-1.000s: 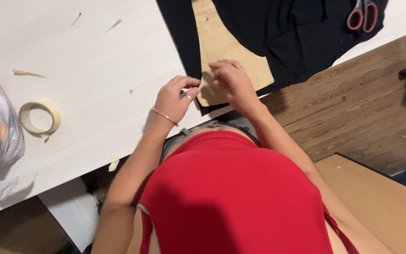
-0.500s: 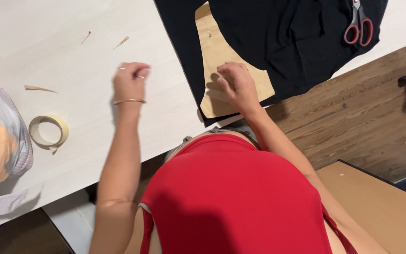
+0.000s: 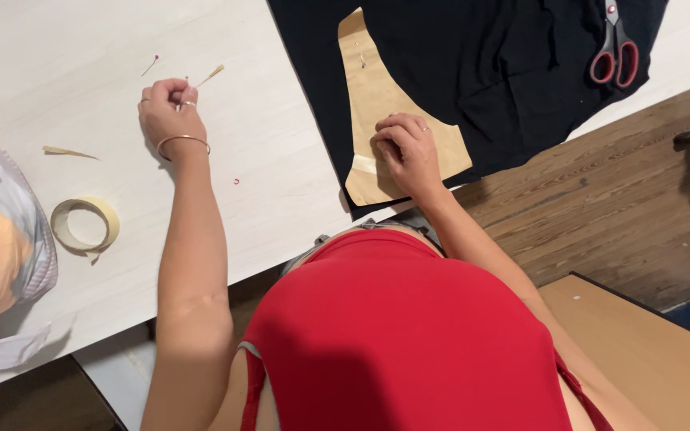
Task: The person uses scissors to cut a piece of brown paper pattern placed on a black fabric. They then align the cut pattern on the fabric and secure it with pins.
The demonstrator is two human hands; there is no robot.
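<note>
1. Since a moment ago, the left hand [image 3: 171, 112] has gone away from the cloth and out across the white table [image 3: 281, 183], while the right hand [image 3: 409, 153] has stayed on the paper.

2. Left hand fingers are curled shut in a pinch. They seem to hold a thin pin, but it is too small to be sure.

3. Right hand lies flat, fingers a little spread, and presses down on the tan paper pattern [image 3: 377, 104].

4. Trouble could come if the right hand lifts or slides. Then the paper pattern could slip on the black cloth [image 3: 489, 72] and sit crooked.

5. A pin is sharp. It could poke a finger if the pinch is too fast.

6. Small pins could roll off and get lost. One pin with a red head [image 3: 150, 65] lies near the left hand, and a tiny red dot [image 3: 236, 181] lies close to the arm.

7. The paper pattern is tan and smooth, with a curved edge and a pointy top. It lies on the black cloth, near the table's edge, just by the person's body. A small pin [image 3: 361, 57] seems to sit near its top.

8. The black cloth is dark and a bit wrinkled, spread on the table's far side.

9. Farther out are red-handled scissors [image 3: 615, 48] on the cloth, a tape roll [image 3: 84, 224], and little paper scraps [image 3: 64, 151].
</note>
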